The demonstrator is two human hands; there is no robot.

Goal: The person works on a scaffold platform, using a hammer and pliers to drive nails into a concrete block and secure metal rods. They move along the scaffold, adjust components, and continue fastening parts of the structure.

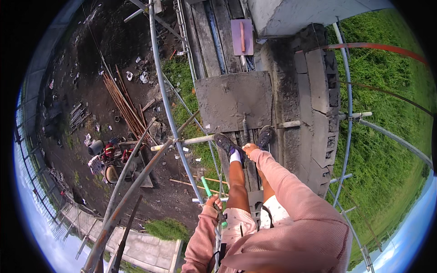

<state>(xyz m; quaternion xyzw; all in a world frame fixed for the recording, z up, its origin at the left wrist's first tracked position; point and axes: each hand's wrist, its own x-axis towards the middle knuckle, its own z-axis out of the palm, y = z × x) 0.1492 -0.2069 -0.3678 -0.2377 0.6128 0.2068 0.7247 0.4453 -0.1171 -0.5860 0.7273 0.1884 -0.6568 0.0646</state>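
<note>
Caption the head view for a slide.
Left hand gripping a green-ended rod, right hand near a grey-smeared board on scaffold planks.

Weathered planks (205, 44), mortar-smeared board (233, 99), purple float (236, 40)

Bright daylight from the open sky (61, 248); exposure generally adequate. Grass (378, 182) at right vivid. Soil (120, 27) at left dark, fine detail weak. Sky at lower left pales toward white. Board (232, 98) and hands (249, 149) at centre reasonably sharp. Fisheye distortion marked: poles (160, 73) bow toward the rim, and the corners are fully black. A smeared band at the lower edge blurs part of the sweater (305, 209).
</note>
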